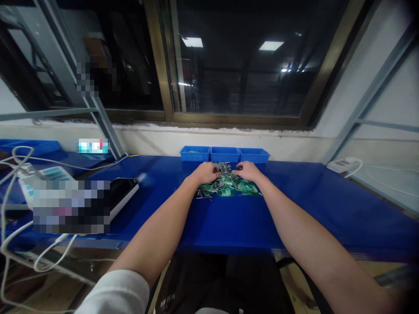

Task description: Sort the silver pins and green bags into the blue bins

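A heap of thin silvery metal pins (225, 167), mixed with green translucent pieces or bags (226, 190), lies on the blue tabletop (225, 222). My left hand (207, 172) is at the heap's left side, its fingers curled inward and closed at the pins. Opposite it, my right hand (248, 171) touches the right side with thumb and fingers bent together. What sits between the fingertips of either hand is too small and blurred to make out. Some pins lie loose near the heap's lower left edge.
Three blue bins (224, 154) stand in a row behind the heap. A dark-topped device (122, 192), partly pixelated, and white cables (4, 218) occupy the left. A white power strip (343, 165) lies at the right by a metal frame post (366, 96).
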`<state>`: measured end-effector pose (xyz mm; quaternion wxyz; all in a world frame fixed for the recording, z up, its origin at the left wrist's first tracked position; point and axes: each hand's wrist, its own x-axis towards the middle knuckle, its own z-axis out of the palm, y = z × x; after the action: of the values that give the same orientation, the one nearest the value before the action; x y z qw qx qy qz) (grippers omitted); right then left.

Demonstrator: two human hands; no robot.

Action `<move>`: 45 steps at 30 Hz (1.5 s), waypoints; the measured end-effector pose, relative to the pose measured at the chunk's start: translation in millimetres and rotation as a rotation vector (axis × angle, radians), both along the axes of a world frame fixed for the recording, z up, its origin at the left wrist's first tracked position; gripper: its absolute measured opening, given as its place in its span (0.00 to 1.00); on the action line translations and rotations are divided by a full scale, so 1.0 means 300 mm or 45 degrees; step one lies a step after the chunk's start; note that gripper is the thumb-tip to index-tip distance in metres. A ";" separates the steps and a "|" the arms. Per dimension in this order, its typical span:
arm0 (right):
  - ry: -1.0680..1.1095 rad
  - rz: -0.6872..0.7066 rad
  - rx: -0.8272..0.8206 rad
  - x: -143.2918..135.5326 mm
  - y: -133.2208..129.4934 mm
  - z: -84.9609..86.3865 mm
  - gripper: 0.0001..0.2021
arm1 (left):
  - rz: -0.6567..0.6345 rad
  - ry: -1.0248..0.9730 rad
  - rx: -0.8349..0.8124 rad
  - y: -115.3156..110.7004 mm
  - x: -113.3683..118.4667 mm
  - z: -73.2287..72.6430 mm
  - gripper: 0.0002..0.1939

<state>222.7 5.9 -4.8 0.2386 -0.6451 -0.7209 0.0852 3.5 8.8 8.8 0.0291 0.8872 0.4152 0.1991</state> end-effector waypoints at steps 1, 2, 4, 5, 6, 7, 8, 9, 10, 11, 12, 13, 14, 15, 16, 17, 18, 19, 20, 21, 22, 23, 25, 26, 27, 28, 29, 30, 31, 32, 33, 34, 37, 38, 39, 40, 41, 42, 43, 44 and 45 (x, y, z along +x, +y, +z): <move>-0.047 -0.014 -0.038 0.000 0.005 -0.004 0.23 | -0.003 0.000 0.001 0.000 0.000 0.000 0.14; -0.084 -0.021 -0.073 -0.001 0.008 -0.007 0.24 | -0.007 -0.002 0.002 0.000 0.000 0.000 0.13; -0.105 -0.021 -0.117 -0.006 0.011 -0.011 0.21 | -0.014 -0.004 0.002 0.000 0.000 0.000 0.13; -0.091 -0.016 -0.127 -0.010 0.011 -0.012 0.19 | -0.013 -0.004 0.000 0.000 0.000 0.000 0.13; -0.068 -0.013 -0.136 -0.014 0.011 -0.012 0.16 | -0.013 -0.003 -0.003 0.000 0.000 -0.001 0.13; -0.042 -0.013 -0.148 -0.017 0.010 -0.012 0.15 | -0.013 -0.002 -0.005 0.000 0.000 -0.001 0.13; -0.017 -0.017 -0.159 -0.020 0.009 -0.011 0.13 | -0.012 -0.003 -0.006 0.000 0.000 -0.002 0.13; 0.005 -0.023 -0.168 -0.022 0.008 -0.011 0.12 | -0.011 -0.003 -0.007 0.000 0.000 -0.002 0.13; 0.026 -0.030 -0.174 -0.024 0.008 -0.011 0.11 | -0.012 -0.007 -0.006 0.001 0.000 -0.003 0.13; 0.048 -0.034 -0.179 -0.025 0.008 -0.010 0.11 | -0.015 -0.012 -0.006 0.001 0.000 -0.003 0.13; 0.069 -0.037 -0.182 -0.025 0.008 -0.010 0.10 | -0.017 -0.017 -0.007 0.001 0.001 -0.002 0.13; 0.090 -0.042 -0.183 -0.026 0.007 -0.009 0.10 | -0.017 -0.022 -0.009 0.001 0.001 -0.002 0.13; 0.111 -0.049 -0.184 -0.027 0.007 -0.007 0.09 | -0.016 -0.025 -0.012 0.001 0.001 -0.001 0.13; 0.133 -0.060 -0.182 -0.028 0.006 -0.006 0.09 | -0.013 -0.029 -0.014 0.000 0.001 0.000 0.12; 0.153 -0.072 -0.178 -0.030 0.004 -0.003 0.09 | -0.010 -0.032 -0.017 -0.001 0.001 0.001 0.12; 0.170 -0.085 -0.170 -0.033 0.002 0.000 0.08 | -0.009 -0.035 -0.022 -0.002 0.002 0.002 0.12; 0.183 -0.094 -0.159 -0.035 0.001 0.003 0.08 | -0.006 -0.040 -0.026 -0.003 0.002 0.003 0.12; 0.189 -0.096 -0.147 -0.038 -0.001 0.006 0.08 | -0.005 -0.045 -0.030 -0.003 0.002 0.004 0.12; 0.187 -0.095 -0.136 -0.041 -0.003 0.009 0.08 | -0.005 -0.049 -0.033 -0.004 0.002 0.004 0.12; 0.180 -0.094 -0.124 -0.043 -0.005 0.013 0.08 | -0.006 -0.050 -0.033 -0.004 0.002 0.005 0.12; 0.174 -0.095 -0.113 -0.045 -0.007 0.016 0.07 | -0.007 -0.049 -0.032 -0.004 0.002 0.004 0.12; 0.175 -0.100 -0.103 -0.046 -0.008 0.018 0.07 | -0.007 -0.047 -0.028 -0.003 0.002 0.004 0.12; 0.199 -0.124 -0.087 -0.046 -0.011 0.023 0.07 | -0.011 -0.038 -0.023 -0.002 0.002 0.004 0.13; 0.218 -0.138 -0.079 -0.046 -0.012 0.025 0.07 | -0.011 -0.034 -0.022 -0.002 0.001 0.004 0.13; 0.237 -0.150 -0.070 -0.045 -0.013 0.027 0.07 | -0.011 -0.032 -0.022 -0.002 0.001 0.004 0.13; 0.255 -0.162 -0.062 -0.044 -0.014 0.029 0.07 | -0.010 -0.030 -0.024 -0.002 0.001 0.004 0.13; 0.273 -0.175 -0.053 -0.044 -0.014 0.030 0.07 | -0.010 -0.030 -0.026 -0.002 0.001 0.004 0.13; 0.292 -0.189 -0.044 -0.043 -0.014 0.030 0.07 | -0.011 -0.030 -0.028 -0.002 0.001 0.004 0.13; 0.315 -0.205 -0.031 -0.043 -0.013 0.031 0.07 | -0.013 -0.032 -0.028 -0.002 0.001 0.004 0.13; 0.345 -0.223 -0.014 -0.042 -0.012 0.030 0.07 | -0.018 -0.033 -0.025 -0.002 0.001 0.004 0.12; 0.383 -0.242 0.007 -0.042 -0.010 0.030 0.07 | -0.023 -0.033 -0.022 -0.002 0.001 0.004 0.12; 0.424 -0.260 0.031 -0.042 -0.008 0.029 0.08 | -0.027 -0.031 -0.019 -0.001 0.001 0.004 0.12; 0.552 -0.307 0.083 -0.041 -0.002 0.025 0.12 | -0.022 -0.023 -0.018 0.000 0.001 0.003 0.12; 0.593 -0.315 0.096 -0.040 0.000 0.025 0.13 | -0.018 -0.022 -0.023 -0.001 0.001 0.004 0.12; 0.635 -0.316 0.105 -0.040 0.001 0.025 0.14 | -0.013 -0.026 -0.030 -0.002 0.001 0.004 0.12; 0.681 -0.310 0.112 -0.040 0.001 0.025 0.14 | -0.010 -0.034 -0.038 -0.003 0.001 0.005 0.12; 0.732 -0.293 0.118 -0.041 0.001 0.027 0.15 | -0.005 -0.048 -0.049 -0.004 0.001 0.006 0.13; 0.789 -0.264 0.123 -0.042 0.000 0.028 0.15 | 0.002 -0.071 -0.061 -0.006 0.002 0.007 0.14; 0.851 -0.222 0.130 -0.044 -0.002 0.031 0.16 | 0.012 -0.104 -0.075 -0.009 0.003 0.008 0.16; 0.914 -0.165 0.139 -0.047 -0.004 0.033 0.17 | 0.022 -0.147 -0.092 -0.011 0.005 0.009 0.18; 0.972 -0.098 0.153 -0.050 -0.007 0.035 0.17 | 0.033 -0.200 -0.109 -0.014 0.006 0.010 0.20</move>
<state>207.6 3.7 5.8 0.5303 -0.5784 -0.5591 0.2678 5.4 4.7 11.8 0.0968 0.8614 0.4312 0.2504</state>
